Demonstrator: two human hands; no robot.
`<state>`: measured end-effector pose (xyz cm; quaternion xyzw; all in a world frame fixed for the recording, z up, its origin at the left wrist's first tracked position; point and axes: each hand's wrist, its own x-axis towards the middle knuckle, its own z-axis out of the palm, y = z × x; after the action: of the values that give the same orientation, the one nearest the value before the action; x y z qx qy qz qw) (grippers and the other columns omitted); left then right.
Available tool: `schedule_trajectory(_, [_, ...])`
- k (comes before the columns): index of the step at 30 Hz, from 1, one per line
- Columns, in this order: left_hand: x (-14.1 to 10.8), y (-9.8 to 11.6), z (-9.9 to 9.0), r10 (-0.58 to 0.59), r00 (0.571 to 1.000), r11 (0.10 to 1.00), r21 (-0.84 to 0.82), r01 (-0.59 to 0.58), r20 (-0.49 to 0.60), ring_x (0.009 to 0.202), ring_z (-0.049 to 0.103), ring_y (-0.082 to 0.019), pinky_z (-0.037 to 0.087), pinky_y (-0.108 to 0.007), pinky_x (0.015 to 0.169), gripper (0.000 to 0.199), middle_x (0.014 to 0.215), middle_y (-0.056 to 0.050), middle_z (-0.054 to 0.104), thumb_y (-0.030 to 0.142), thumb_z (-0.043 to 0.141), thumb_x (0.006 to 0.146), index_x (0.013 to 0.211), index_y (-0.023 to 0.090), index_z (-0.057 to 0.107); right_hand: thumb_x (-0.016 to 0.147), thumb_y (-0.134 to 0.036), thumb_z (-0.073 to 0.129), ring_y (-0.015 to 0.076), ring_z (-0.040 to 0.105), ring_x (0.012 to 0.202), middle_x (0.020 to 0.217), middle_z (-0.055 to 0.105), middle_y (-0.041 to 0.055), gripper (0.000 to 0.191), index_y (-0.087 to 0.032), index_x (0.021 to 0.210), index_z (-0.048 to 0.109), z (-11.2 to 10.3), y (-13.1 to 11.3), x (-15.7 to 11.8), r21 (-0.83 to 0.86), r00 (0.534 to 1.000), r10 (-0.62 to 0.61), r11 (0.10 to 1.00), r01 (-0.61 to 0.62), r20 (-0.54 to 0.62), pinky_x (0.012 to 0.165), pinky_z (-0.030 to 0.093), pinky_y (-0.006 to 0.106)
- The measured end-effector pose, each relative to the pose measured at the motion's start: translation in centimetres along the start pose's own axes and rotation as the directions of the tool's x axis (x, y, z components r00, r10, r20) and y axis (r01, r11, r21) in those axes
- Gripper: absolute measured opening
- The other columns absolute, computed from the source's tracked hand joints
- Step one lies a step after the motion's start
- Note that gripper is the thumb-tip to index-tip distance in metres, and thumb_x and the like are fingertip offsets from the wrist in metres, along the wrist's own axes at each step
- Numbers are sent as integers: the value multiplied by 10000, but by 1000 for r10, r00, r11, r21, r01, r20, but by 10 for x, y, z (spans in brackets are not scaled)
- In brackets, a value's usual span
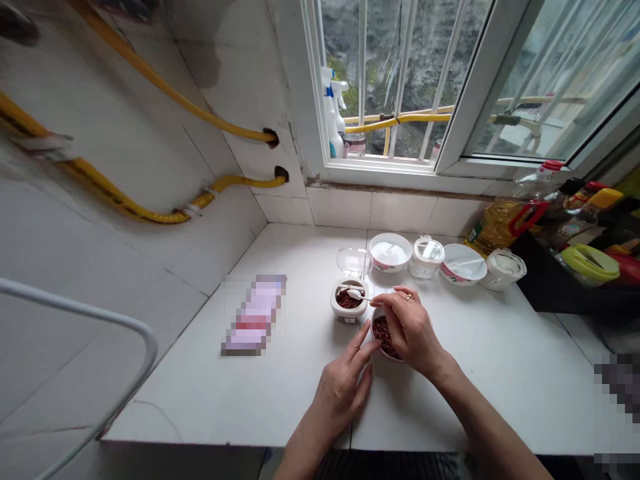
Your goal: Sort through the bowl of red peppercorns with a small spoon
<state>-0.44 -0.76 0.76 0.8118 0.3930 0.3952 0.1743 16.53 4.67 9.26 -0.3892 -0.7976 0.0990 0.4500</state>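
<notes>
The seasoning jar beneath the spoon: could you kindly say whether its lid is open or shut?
Open: the clear lid stands raised behind the seasoning jar, leaving dark red flakes inside exposed.

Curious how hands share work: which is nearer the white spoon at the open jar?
Right hand: it holds the white spoon. The left hand is apart from it, at the bowl of reddish flakes.

The spoon (355,293) is white; the open jar (345,314) is off-white, its flakes (349,301) dark red-brown. Rear bowls (390,268) are white (a pink floral pattern marks the outer walls). Wall hoses (116,200) are yellow; the worktop (300,393), white.
</notes>
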Motion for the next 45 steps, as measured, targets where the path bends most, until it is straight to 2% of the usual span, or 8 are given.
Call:
schedule_trajectory(2, [0,0,0,1,1000,1000,-2,-1,-9,996,727,-178,610,-282,825,477,1530,-162,456,54,441,937,1378,235,457,949,-113,444,201,713,819,910,773,39,223,-233,1042,608,-4,3,-2,-7,999,10,1000,-11,-53,980,468,451])
schedule_trajectory(6, [0,1,-1,10,1000,1000,-10,-10,-16,988,727,-174,610,-280,824,478,1523,-162,465,49,450,931,1371,232,462,959,-181,489,224,709,855,841,754,34,143,-238,995,615,-24,13,-8,80,952,249,968,-238,-178,811,532,377])
schedule_trajectory(10, [0,1,-1,8,1000,1000,-14,-8,-16,984,727,-172,611,-281,820,471,1524,-161,465,54,453,935,1371,231,466,909,-175,507,230,669,778,655,705,3,144,-239,859,626,-35,26,-14,-24,950,305,952,-307,-62,793,504,372])
schedule_trajectory(15, [0,0,-1,6,1000,1000,10,-6,-12,992,727,-176,612,-274,809,450,1510,-165,482,53,455,932,1349,221,481,864,-147,465,222,650,780,696,712,12,203,-236,765,618,-25,31,-17,-95,951,302,951,-295,67,891,469,405])
schedule_trajectory(26, [0,1,-2,-3,1000,1000,-11,3,-8,989,730,-182,612,-296,825,437,1504,-179,484,61,454,937,1341,226,484,865,-279,483,207,660,631,595,701,-9,160,-230,786,614,-36,31,-14,189,823,565,804,-564,56,781,477,361])
schedule_trajectory(35, [2,1,-1,4,1000,1000,-1,-4,-22,1009,725,-185,609,-286,829,435,1496,-173,494,58,460,929,1329,226,494,848,-233,472,225,668,776,585,692,-14,177,-249,732,605,-23,28,-14,61,888,448,888,-455,102,938,432,409])
schedule_trajectory(42, [1,1,-1,4,1000,1000,-9,-4,-12,1000,727,-184,611,-298,835,443,1499,-180,488,58,457,932,1340,228,479,826,-348,529,179,633,592,595,677,-6,160,-217,790,614,-30,28,-13,350,759,629,682,-642,167,646,490,298])
schedule_trajectory(45, [2,1,-2,3,1000,1000,-3,-3,-8,986,732,-182,610,-301,839,442,1498,-180,489,57,457,930,1336,230,480,822,-348,529,176,632,590,596,676,-3,162,-212,792,612,-30,30,-14,358,754,634,673,-647,172,638,490,293])
